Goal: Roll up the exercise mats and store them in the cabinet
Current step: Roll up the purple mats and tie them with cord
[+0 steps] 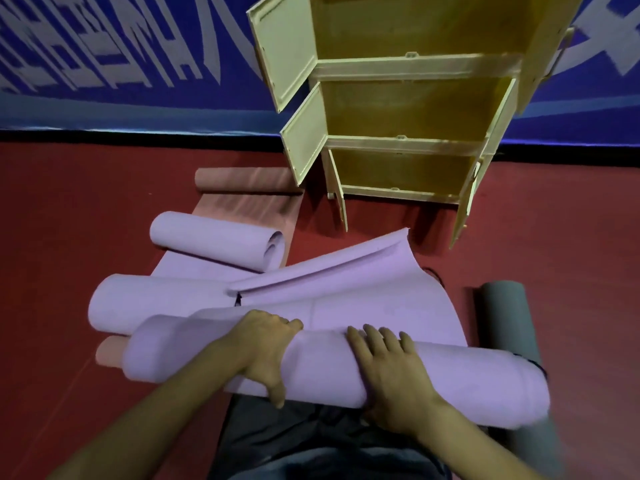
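A thick purple mat roll (450, 382) lies across my lap, its loose end (363, 292) spreading away over the floor toward the cabinet. My left hand (266, 351) grips the roll, fingers curled over its top and thumb down its near side. My right hand (391, 372) lies on the roll with its fingers spread flat. The cream cabinet (412, 140) stands ahead with three compartments, all doors swung open and nothing visible inside.
Another purple mat (221, 237) lies partly rolled to the far left, with a purple roll (152, 299) nearer. A pink mat (242, 192) lies partly rolled by the cabinet. A grey roll (509, 317) lies on the red floor at right. A blue banner covers the wall.
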{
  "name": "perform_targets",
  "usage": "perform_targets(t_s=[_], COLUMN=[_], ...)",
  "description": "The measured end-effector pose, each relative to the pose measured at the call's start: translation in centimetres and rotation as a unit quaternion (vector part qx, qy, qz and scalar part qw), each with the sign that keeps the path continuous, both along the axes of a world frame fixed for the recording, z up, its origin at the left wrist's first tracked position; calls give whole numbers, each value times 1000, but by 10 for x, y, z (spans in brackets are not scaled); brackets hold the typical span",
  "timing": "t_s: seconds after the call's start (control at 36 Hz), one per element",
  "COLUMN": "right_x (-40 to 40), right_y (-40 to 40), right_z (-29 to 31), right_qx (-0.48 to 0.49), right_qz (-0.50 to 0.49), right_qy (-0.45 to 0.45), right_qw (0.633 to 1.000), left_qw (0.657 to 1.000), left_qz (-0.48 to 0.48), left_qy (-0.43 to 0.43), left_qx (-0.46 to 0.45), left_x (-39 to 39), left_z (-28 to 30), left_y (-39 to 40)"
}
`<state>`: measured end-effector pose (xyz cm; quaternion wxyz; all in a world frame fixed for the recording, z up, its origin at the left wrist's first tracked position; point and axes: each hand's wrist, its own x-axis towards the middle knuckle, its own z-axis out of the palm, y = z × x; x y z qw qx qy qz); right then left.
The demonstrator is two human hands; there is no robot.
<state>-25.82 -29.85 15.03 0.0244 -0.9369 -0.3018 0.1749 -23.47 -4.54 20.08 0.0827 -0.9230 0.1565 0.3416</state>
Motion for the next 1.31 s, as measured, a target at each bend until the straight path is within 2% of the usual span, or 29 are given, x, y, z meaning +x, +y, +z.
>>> perform_targets(t_s=[0.08,0.25,0.33,0.5,0.58,0.69,0.81,0.94,1.14,1.22,1.31], right_x=[6,37,42,23,23,33,33,32,45,60,77], right_y=[-6,-22,-31,-30,-17,13,37,38,23,27,28], right_z=[-4,32,44,32,27,27,20,5,-13,-18,-22], right_qx=[22,-41,-51,-6,-1,-47,-61,-55,-29,-39,-37], right_qz=[-13,27,9,-17,-16,-37,-41,-19,-16,-24,-20], right_qy=[6,51,63,115,115,132,97,42,26,40,63], right_qw=[1000,998,997,993,993,989,993,997,999,998,997], left_qw=[1000,998,996,988,987,983,965,941,904,898,906], left_qz=[-22,-43,-50,-61,-35,35,104,193,284,289,263], left_qy=[19,45,63,126,134,141,152,113,32,-12,-58], left_qx=[9,-12,-30,-60,-81,-116,-187,-256,-319,-332,-326], left_x=[14,39,47,38,29,33,41,54,66,70,70], left_z=[4,5,1,-7,-14,-25,-37,-46,-59,-65,-66], left_y=[-6,-23,-35,-30,-13,10,28,52,68,65,61])
